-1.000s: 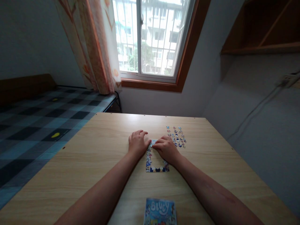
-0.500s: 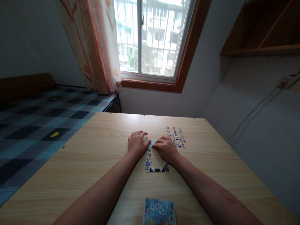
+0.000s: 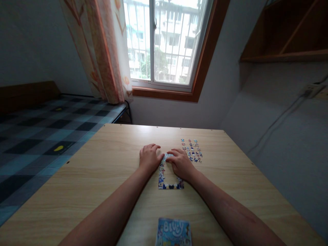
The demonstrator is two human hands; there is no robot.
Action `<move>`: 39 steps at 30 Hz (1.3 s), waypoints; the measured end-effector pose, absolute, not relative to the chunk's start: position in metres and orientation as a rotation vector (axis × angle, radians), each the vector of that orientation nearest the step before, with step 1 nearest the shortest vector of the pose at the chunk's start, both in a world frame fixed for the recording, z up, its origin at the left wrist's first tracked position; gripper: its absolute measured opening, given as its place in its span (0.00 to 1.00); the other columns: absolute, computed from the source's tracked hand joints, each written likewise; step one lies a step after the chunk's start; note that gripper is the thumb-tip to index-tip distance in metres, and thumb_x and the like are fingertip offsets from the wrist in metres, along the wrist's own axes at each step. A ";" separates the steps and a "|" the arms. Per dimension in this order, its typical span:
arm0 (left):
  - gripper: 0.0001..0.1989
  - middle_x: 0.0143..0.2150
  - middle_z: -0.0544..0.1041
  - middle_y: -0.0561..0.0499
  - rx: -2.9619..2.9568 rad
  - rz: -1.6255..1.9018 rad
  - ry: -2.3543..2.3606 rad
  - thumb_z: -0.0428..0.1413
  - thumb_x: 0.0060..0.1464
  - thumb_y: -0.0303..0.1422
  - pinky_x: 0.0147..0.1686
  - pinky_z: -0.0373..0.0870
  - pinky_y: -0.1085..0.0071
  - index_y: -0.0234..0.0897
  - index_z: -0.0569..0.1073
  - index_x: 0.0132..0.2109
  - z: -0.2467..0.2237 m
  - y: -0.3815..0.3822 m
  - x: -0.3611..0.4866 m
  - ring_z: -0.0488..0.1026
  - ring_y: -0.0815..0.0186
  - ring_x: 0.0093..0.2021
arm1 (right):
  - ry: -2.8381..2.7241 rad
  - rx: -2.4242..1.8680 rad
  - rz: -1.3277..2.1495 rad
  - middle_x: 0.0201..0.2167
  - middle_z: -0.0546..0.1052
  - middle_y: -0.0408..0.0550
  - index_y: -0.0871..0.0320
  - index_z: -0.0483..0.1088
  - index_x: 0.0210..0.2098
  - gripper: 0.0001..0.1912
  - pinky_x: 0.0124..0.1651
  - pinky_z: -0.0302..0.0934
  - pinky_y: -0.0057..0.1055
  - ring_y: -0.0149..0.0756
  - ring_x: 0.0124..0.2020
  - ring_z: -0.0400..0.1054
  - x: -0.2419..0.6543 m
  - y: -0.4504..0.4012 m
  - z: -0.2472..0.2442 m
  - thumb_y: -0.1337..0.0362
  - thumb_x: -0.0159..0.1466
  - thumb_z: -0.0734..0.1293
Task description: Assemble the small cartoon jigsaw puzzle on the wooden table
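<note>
A joined puzzle border [image 3: 161, 180] lies on the wooden table, with bare wood showing inside it. My left hand [image 3: 150, 158] rests at its upper left corner, fingers apart and thumb touching the edge. Over the upper right part is my right hand [image 3: 179, 161], its fingers spread a little and nothing visible between them; it covers part of the right side. Loose puzzle pieces [image 3: 195, 153] lie in rows just beyond my right hand.
A blue box [image 3: 174, 232] marked "Bluey" sits at the table's [image 3: 102, 184] near side. A bed [image 3: 58, 119] with a checked cover stands to the left. Ahead are a curtain [image 3: 102, 51] and a window; a wooden shelf [image 3: 287, 56] hangs at the right.
My right hand's index finger has lifted and parted from the thumb near the border's top. My left hand has stayed nearly in place. The view has shifted slightly.
</note>
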State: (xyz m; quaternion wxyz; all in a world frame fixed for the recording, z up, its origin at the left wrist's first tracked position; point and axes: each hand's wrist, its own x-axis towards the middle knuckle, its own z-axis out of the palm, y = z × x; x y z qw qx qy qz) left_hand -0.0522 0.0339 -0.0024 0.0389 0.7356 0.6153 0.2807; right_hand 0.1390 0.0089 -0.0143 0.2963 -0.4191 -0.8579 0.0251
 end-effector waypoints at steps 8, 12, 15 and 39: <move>0.14 0.56 0.78 0.44 2.279 0.864 1.896 0.62 0.55 0.41 0.58 0.63 0.52 0.43 0.79 0.47 -0.005 0.036 -0.053 0.70 0.49 0.56 | -1.991 -1.224 0.007 0.59 0.74 0.47 0.49 0.82 0.38 0.22 0.68 0.48 0.56 0.50 0.67 0.57 0.150 0.011 -0.010 0.80 0.59 0.62; 0.16 0.57 0.76 0.42 2.286 0.859 1.881 0.61 0.57 0.45 0.59 0.62 0.51 0.43 0.79 0.49 -0.004 0.035 -0.052 0.69 0.48 0.58 | -1.996 -1.246 0.016 0.59 0.74 0.47 0.49 0.81 0.36 0.21 0.69 0.45 0.59 0.51 0.68 0.55 0.151 0.011 -0.011 0.79 0.58 0.62; 0.22 0.60 0.75 0.40 2.315 0.807 1.868 0.61 0.56 0.48 0.60 0.61 0.49 0.43 0.78 0.53 -0.002 0.035 -0.050 0.68 0.47 0.61 | -1.943 -1.245 -0.041 0.59 0.74 0.46 0.49 0.81 0.35 0.21 0.71 0.37 0.62 0.50 0.70 0.51 0.153 0.012 -0.009 0.79 0.58 0.62; 0.27 0.64 0.72 0.42 2.397 0.550 1.884 0.59 0.55 0.51 0.64 0.57 0.48 0.44 0.76 0.57 0.001 0.041 -0.053 0.65 0.47 0.65 | -1.584 -2.004 0.118 0.63 0.72 0.47 0.51 0.74 0.59 0.27 0.72 0.47 0.45 0.45 0.67 0.59 0.288 0.087 -0.040 0.70 0.65 0.57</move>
